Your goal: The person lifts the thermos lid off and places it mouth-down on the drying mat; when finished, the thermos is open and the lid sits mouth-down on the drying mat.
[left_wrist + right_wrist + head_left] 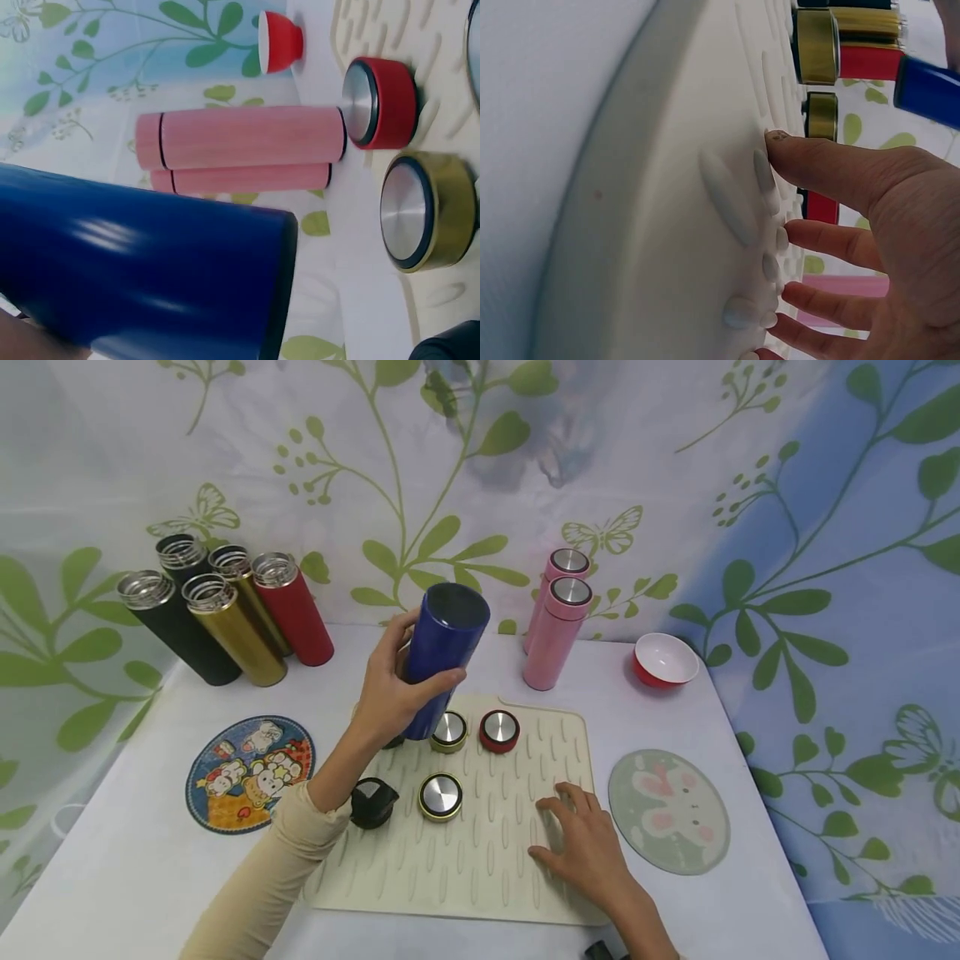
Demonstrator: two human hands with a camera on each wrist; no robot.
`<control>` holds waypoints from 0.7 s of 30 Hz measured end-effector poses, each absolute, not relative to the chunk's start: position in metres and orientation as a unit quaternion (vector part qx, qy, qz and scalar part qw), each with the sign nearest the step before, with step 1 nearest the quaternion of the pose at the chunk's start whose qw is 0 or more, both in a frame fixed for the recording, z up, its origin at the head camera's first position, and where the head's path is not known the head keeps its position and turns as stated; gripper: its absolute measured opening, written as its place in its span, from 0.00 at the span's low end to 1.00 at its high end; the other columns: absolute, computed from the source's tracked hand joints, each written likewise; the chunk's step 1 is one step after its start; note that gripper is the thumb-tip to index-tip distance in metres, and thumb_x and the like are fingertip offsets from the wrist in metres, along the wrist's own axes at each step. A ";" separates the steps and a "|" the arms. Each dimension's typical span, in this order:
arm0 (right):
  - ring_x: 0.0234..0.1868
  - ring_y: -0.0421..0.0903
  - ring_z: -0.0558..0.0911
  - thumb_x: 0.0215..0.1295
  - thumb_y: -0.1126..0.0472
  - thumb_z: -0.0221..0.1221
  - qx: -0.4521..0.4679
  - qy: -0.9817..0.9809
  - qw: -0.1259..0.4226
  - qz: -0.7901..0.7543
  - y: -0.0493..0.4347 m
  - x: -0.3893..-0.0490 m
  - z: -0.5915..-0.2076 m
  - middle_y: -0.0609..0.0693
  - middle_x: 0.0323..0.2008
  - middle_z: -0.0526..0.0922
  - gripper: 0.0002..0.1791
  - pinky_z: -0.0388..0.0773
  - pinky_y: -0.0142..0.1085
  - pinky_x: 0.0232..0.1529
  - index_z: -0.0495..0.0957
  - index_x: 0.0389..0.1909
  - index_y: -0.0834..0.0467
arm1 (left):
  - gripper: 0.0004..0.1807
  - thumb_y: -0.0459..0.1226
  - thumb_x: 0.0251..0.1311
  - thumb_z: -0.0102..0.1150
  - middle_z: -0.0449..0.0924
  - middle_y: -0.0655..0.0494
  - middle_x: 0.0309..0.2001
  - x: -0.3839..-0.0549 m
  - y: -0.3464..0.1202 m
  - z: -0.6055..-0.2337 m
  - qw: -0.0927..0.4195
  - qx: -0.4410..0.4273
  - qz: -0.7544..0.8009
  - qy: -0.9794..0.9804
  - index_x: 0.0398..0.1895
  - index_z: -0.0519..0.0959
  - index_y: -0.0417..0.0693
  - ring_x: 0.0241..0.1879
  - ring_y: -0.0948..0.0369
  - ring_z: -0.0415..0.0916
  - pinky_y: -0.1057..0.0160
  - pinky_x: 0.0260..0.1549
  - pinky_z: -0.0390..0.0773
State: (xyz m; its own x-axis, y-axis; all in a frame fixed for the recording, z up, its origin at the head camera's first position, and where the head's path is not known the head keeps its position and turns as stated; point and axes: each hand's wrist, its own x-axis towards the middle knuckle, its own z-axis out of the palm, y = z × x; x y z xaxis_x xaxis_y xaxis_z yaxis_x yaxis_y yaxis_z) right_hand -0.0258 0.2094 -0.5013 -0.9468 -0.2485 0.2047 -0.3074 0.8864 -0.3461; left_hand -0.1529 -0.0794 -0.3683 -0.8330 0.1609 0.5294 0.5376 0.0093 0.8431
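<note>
Lids on the mat — coasters left and right of it.

Blue flask, rabbit-patterned pale-green mat

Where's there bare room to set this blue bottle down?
Bare: the ridged mat between the nearer gold lid and the near edge, left of the right hand; the table between the red bowl and rabbit coaster. Crowded: the mat's left, with several lids; the table's back left, with five open bottles.
</note>
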 end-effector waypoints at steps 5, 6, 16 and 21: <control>0.58 0.60 0.72 0.39 0.48 0.81 0.139 -0.969 0.070 0.192 0.209 -0.025 -0.501 0.60 0.58 0.74 0.32 0.74 0.53 0.44 0.83 0.48 0.52 | 0.40 0.40 0.51 0.76 0.76 0.56 0.61 -0.129 -0.085 -0.367 0.150 -0.242 -0.633 -0.719 0.69 0.69 0.60 0.58 0.55 0.76 0.44 0.56 0.73; 0.58 0.60 0.72 0.39 0.48 0.81 0.139 -0.969 0.071 0.192 0.209 -0.025 -0.501 0.60 0.58 0.74 0.32 0.74 0.53 0.43 0.83 0.48 0.52 | 0.41 0.39 0.50 0.77 0.77 0.57 0.61 -0.125 -0.086 -0.366 0.153 -0.242 -0.625 -0.726 0.69 0.70 0.61 0.58 0.55 0.76 0.44 0.56 0.73; 0.64 0.61 0.71 0.47 0.47 0.77 0.133 -0.966 0.000 0.222 0.206 -0.020 -0.481 0.61 0.62 0.74 0.30 0.73 0.60 0.52 0.82 0.51 0.55 | 0.45 0.38 0.41 0.83 0.76 0.59 0.60 -0.091 -0.092 -0.368 0.191 -0.300 -0.501 -0.789 0.67 0.73 0.56 0.60 0.57 0.72 0.44 0.55 0.75; 0.60 0.52 0.77 0.53 0.41 0.73 0.127 -0.940 -0.010 0.318 0.201 -0.018 -0.455 0.50 0.57 0.80 0.32 0.75 0.53 0.55 0.81 0.56 0.53 | 0.46 0.42 0.41 0.84 0.74 0.56 0.60 -0.075 -0.093 -0.373 0.186 -0.311 -0.440 -0.821 0.68 0.72 0.57 0.60 0.53 0.73 0.43 0.52 0.76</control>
State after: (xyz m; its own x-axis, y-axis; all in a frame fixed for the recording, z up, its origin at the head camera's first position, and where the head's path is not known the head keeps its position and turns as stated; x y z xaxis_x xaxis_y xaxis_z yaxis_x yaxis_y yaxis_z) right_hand -0.0184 0.2008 -0.4550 -0.9678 -0.2441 0.0621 -0.2316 0.7657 -0.6001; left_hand -0.0746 -0.0929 -0.3732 -0.7370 0.3478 0.5796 0.6752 0.4182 0.6077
